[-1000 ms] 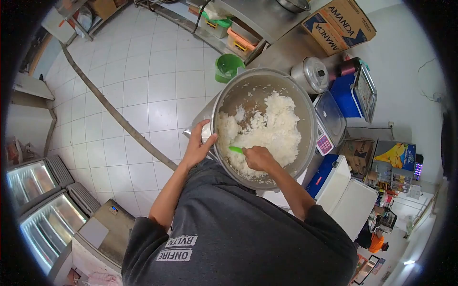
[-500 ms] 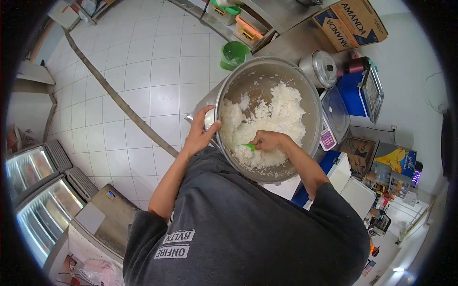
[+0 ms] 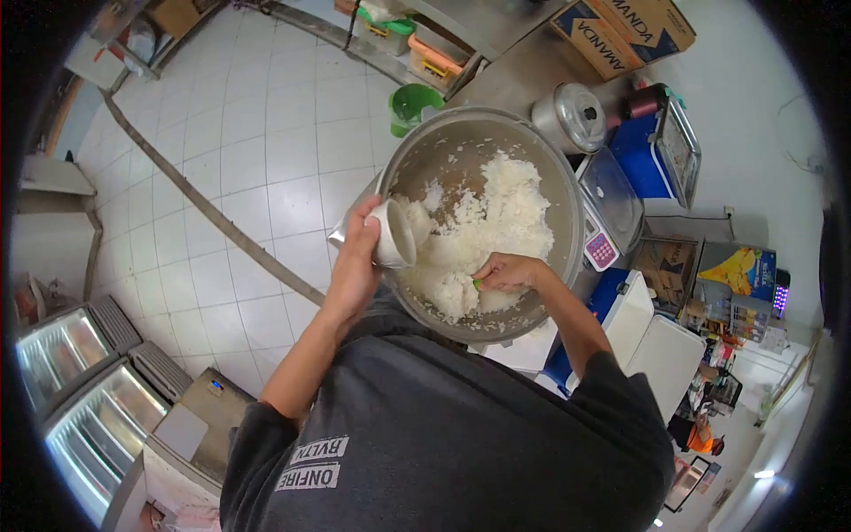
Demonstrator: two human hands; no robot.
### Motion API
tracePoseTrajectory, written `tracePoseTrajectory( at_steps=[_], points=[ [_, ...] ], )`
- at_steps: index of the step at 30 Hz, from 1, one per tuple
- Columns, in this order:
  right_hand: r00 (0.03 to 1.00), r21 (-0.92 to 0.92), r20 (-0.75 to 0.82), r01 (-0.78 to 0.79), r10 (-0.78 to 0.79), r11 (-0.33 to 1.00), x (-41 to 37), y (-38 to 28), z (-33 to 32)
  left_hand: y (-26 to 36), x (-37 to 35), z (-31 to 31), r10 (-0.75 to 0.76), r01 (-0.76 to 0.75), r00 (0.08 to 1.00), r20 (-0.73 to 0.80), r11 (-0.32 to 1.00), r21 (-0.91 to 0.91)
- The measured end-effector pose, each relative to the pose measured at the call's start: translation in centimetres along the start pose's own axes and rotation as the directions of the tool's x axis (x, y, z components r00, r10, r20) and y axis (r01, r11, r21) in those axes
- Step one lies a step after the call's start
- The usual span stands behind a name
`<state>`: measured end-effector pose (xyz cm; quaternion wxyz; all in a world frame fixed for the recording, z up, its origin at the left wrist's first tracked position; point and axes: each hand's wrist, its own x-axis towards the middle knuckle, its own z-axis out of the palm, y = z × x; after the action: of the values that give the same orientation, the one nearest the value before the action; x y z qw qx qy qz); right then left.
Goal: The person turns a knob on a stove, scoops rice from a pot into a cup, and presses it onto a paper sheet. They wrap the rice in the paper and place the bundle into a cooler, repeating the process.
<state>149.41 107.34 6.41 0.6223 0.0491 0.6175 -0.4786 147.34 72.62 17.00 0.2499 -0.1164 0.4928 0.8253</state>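
Note:
A large metal pot [image 3: 425, 152] holds a mound of white cooked rice [image 3: 512, 204], with loose grains stuck to its inner wall. At the pot's left rim, my left hand [image 3: 356, 257] grips a small white bowl [image 3: 394, 234], tilted so that its opening faces the rice. My right hand [image 3: 509, 271] is inside the pot, closed around a green rice paddle [image 3: 477, 285]. Only a bit of the paddle shows; the rest is hidden by my fingers and the rice.
Beyond the pot stand a lidded metal pot [image 3: 569, 120], a scale with a pink keypad [image 3: 601, 250] and a blue box [image 3: 643, 155]. A green bucket [image 3: 415, 106] is on the tiled floor. An open white cooler [image 3: 625, 324] sits at the right.
My left hand has brought the white bowl up over the pot's rim and tipped it towards the rice. My right hand has pushed the paddle deeper into the rice. The view has shifted slightly.

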Motion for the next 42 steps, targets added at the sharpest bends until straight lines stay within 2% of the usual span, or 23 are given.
tracePoseTrajectory(
  at_steps=[2, 3, 4, 5, 7, 8, 9, 10, 11, 12, 15, 18, 25, 27, 28, 30, 31, 33, 36, 37, 39, 40, 42],
  points=[
    [0.998, 0.092, -0.043, 0.04, -0.036, 0.995, -2.5, -0.7, 0.5, -0.6, 0.7, 2.3, -0.135, 0.125, 0.989, -0.064, 0.983, -0.137],
    [0.969, 0.133, -0.233, 0.12, -0.086, 0.984, -4.0, -1.6, 1.3, -1.8, 1.6, 3.1, -0.125, 0.117, 0.991, -0.052, 0.984, -0.131],
    [0.9, 0.159, -0.417, 0.209, -0.126, 0.965, -5.4, -2.5, 2.1, -4.1, 3.0, 3.5, -0.19, 0.173, 0.973, -0.129, 0.976, -0.131],
    [0.891, 0.155, -0.432, 0.223, -0.137, 0.962, -6.3, -3.7, 3.0, -6.2, 4.5, 3.9, -0.251, 0.227, 0.946, -0.204, 0.965, -0.134],
    [0.623, 0.006, -0.767, 0.249, -0.156, 0.968, -6.3, -5.9, 5.2, -9.3, 7.0, 4.9, -0.298, 0.285, 0.95, -0.092, 0.95, -0.127],
    [0.609, 0.003, -0.776, 0.261, -0.162, 0.965, -5.1, -5.9, 6.0, -10.3, 8.0, 5.6, -0.35, 0.348, 0.937, 0.004, 0.929, -0.125],
    [0.439, -0.261, -0.857, 0.079, -0.269, 0.962, -3.5, -5.7, 6.6, -10.8, 8.8, 6.8, -0.343, 0.342, 0.939, 0.015, 0.933, -0.111],
    [0.277, -0.454, -0.873, -0.157, -0.402, 0.877, -1.9, -5.9, 7.5, -11.2, 9.6, 8.2, -0.311, 0.306, 0.95, -0.03, 0.945, -0.111],
    [0.236, -0.364, -0.923, -0.283, -0.304, 0.887, -0.4, -7.5, 8.9, -11.5, 10.5, 8.9, -0.277, 0.268, 0.958, -0.074, 0.957, -0.107],
    [0.184, -0.264, -0.961, -0.4, -0.205, 0.878, 0.6, -9.0, 10.0, -12.5, 11.9, 8.5, -0.257, 0.255, 0.966, -0.015, 0.964, -0.079],
    [0.102, -0.338, -0.94, -0.407, -0.325, 0.849, 0.7, -10.6, 12.0, -9.8, 12.4, 9.1, -0.271, 0.27, 0.962, -0.024, 0.963, -0.014],
    [0.11, -0.412, -0.908, -0.408, -0.404, 0.815, 1.8, -9.8, 12.7, -9.7, 13.7, 7.5, -0.34, 0.334, 0.938, 0.065, 0.938, 0.088],
    [0.133, -0.369, -0.929, -0.38, -0.345, 0.848, 2.1, -8.9, 13.8, -9.5, 12.6, 6.6, -0.394, 0.368, 0.919, 0.029, 0.88, 0.3],
    [0.026, -0.371, -0.928, -0.159, -0.372, 0.915, 0.7, -8.3, 12.4, -11.1, 13.2, 5.9, -0.125, 0.101, 0.99, 0.067, 0.953, 0.287],
    [0.021, -0.367, -0.929, -0.159, -0.368, 0.917, 0.5, -7.1, 11.7, -11.5, 12.8, 5.8, -0.127, 0.1, 0.989, 0.073, 0.952, 0.29],
    [-0.059, -0.349, -0.937, 0.255, -0.346, 0.902, 1.0, -4.2, 9.4, -10.0, 11.5, 6.5, -0.212, 0.207, 0.977, 0.039, 0.973, 0.104],
    [-0.061, -0.35, -0.936, 0.257, -0.346, 0.901, 0.8, -2.9, 8.7, -9.2, 11.1, 6.6, -0.209, 0.204, 0.977, 0.039, 0.973, 0.107],
    [0.141, 0.088, -0.99, 0.498, 0.02, 0.863, 0.0, -1.6, 8.1, -7.9, 10.7, 6.4, -0.321, 0.329, 0.942, 0.1, 0.942, -0.072],
    [0.159, 0.098, -0.987, 0.587, 0.004, 0.804, -1.1, -1.6, 9.2, -8.4, 11.6, 5.8, -0.32, 0.334, 0.94, 0.115, 0.933, -0.133],
    [0.157, 0.098, -0.988, 0.589, 0.005, 0.802, -1.4, -2.2, 10.0, -8.7, 11.9, 5.8, -0.321, 0.335, 0.94, 0.117, 0.933, -0.131],
    [0.034, -0.053, -0.995, 0.643, -0.097, 0.764, -1.2, -4.3, 11.8, -9.0, 12.1, 6.1, -0.302, 0.329, 0.939, 0.164, 0.929, -0.169],
    [0.03, -0.051, -0.995, 0.643, -0.092, 0.764, -0.9, -5.2, 12.3, -9.2, 12.1, 6.3, -0.306, 0.333, 0.937, 0.168, 0.928, -0.165],
    [0.069, -0.262, -0.95, 0.356, -0.305, 0.897, -0.1, -7.0, 13.0, -9.5, 11.8, 6.6, -0.206, 0.243, 0.945, 0.253, 0.962, -0.124]
  ],
)
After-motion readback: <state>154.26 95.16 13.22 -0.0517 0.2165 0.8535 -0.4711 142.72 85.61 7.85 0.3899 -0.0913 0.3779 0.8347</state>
